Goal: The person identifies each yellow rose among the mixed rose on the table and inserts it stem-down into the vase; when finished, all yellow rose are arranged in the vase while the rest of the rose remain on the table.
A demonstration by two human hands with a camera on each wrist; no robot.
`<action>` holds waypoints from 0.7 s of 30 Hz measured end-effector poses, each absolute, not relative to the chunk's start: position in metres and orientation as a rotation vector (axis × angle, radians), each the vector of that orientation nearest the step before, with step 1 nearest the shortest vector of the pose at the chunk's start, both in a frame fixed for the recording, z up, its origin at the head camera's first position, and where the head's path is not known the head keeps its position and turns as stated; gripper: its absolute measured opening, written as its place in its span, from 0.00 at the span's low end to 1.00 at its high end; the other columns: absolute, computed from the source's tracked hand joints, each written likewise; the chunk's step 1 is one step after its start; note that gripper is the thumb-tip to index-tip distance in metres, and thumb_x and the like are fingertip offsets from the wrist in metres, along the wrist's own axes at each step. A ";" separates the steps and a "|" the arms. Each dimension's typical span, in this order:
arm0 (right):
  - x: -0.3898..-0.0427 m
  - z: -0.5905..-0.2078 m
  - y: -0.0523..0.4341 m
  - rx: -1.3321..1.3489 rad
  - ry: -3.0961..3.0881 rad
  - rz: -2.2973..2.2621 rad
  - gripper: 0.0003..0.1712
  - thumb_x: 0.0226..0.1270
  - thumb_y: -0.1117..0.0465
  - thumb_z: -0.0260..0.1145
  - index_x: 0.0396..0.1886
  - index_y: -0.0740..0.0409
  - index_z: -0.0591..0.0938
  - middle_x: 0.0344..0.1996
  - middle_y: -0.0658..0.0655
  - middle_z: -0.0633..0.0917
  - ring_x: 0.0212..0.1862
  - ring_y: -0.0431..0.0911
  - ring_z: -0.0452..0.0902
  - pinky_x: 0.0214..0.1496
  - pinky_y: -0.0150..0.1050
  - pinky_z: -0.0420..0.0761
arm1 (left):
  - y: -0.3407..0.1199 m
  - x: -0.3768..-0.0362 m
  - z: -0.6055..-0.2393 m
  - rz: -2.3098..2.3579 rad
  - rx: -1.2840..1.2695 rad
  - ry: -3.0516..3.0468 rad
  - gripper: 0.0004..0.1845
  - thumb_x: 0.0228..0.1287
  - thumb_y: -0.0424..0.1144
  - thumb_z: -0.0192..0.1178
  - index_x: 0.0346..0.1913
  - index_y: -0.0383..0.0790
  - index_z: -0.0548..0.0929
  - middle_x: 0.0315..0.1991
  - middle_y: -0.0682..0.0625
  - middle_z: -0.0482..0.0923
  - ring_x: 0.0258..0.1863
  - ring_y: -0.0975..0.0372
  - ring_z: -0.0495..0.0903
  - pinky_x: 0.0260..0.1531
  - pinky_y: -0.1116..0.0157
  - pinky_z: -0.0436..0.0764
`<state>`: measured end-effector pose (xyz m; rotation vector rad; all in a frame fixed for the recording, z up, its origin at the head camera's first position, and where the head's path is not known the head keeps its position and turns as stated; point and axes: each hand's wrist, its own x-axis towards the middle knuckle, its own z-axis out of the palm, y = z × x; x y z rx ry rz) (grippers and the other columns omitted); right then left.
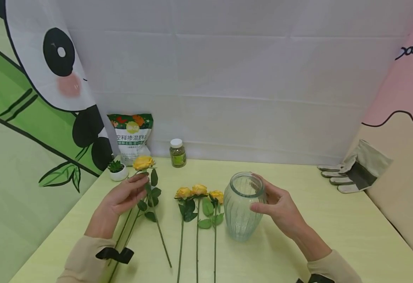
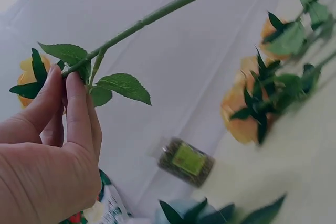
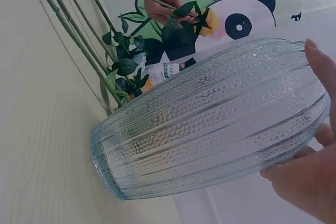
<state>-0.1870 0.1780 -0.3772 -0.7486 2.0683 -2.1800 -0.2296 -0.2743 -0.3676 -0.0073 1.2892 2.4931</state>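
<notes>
My left hand (image 1: 140,184) pinches the stem of a yellow rose (image 1: 143,162) just below the bloom, and the long stem runs back towards me above the table. In the left wrist view the thumb and fingers (image 2: 64,77) close round that stem (image 2: 157,11) among its leaves. My right hand (image 1: 266,196) grips a ribbed clear glass vase (image 1: 241,208) near its rim. The vase stands upright on the pale yellow table (image 1: 333,232) and looks empty (image 3: 210,124). Three more yellow roses (image 1: 199,190) lie side by side between the hands, left of the vase.
At the back of the table stand a fertiliser bag (image 1: 131,135), a small jar (image 1: 177,153) and a tiny potted succulent (image 1: 118,171). Work gloves (image 1: 355,169) lie at the far right. Printed cloth backdrops close in the back and both sides.
</notes>
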 end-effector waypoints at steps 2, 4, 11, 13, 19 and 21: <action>-0.187 -0.378 0.178 -0.752 2.065 -2.184 0.45 0.60 0.72 0.72 0.76 0.63 0.63 0.76 0.59 0.63 0.75 0.57 0.56 0.66 0.34 0.72 | -0.270 -0.225 -0.360 2.557 0.053 1.196 0.14 0.78 0.28 0.49 0.45 0.41 0.86 0.38 0.51 0.82 0.37 0.66 0.82 0.39 0.72 0.83; -0.188 -0.378 0.179 -0.753 2.066 -2.188 0.45 0.60 0.72 0.72 0.76 0.63 0.63 0.75 0.59 0.63 0.75 0.57 0.57 0.66 0.34 0.73 | -0.263 -0.221 -0.352 2.617 0.135 1.106 0.14 0.78 0.26 0.47 0.45 0.38 0.85 0.39 0.49 0.82 0.39 0.64 0.83 0.41 0.71 0.83; -0.187 -0.379 0.179 -0.742 2.067 -2.190 0.45 0.60 0.72 0.73 0.76 0.63 0.63 0.75 0.58 0.65 0.74 0.55 0.59 0.66 0.34 0.73 | -0.236 -0.199 -0.326 2.778 0.301 0.832 0.12 0.74 0.23 0.51 0.43 0.32 0.87 0.40 0.45 0.83 0.40 0.59 0.84 0.47 0.69 0.84; -0.187 -0.378 0.179 -0.742 2.064 -2.193 0.45 0.60 0.73 0.73 0.76 0.63 0.63 0.74 0.59 0.65 0.74 0.55 0.59 0.66 0.34 0.73 | -0.229 -0.193 -0.320 2.808 0.324 0.793 0.12 0.74 0.23 0.51 0.42 0.31 0.87 0.39 0.44 0.83 0.40 0.59 0.84 0.47 0.68 0.84; -0.186 -0.377 0.177 -0.738 2.057 -2.198 0.46 0.60 0.73 0.73 0.76 0.64 0.63 0.75 0.59 0.63 0.74 0.55 0.60 0.65 0.34 0.73 | -0.213 -0.184 -0.306 2.916 0.389 0.590 0.13 0.74 0.22 0.49 0.43 0.29 0.86 0.40 0.43 0.82 0.41 0.56 0.84 0.48 0.65 0.84; -0.186 -0.377 0.176 -0.740 2.050 -2.200 0.45 0.60 0.73 0.73 0.76 0.64 0.63 0.76 0.59 0.63 0.74 0.54 0.59 0.65 0.34 0.73 | -0.208 -0.183 -0.302 2.966 0.405 0.502 0.12 0.73 0.21 0.50 0.43 0.28 0.85 0.41 0.42 0.82 0.41 0.54 0.84 0.50 0.63 0.84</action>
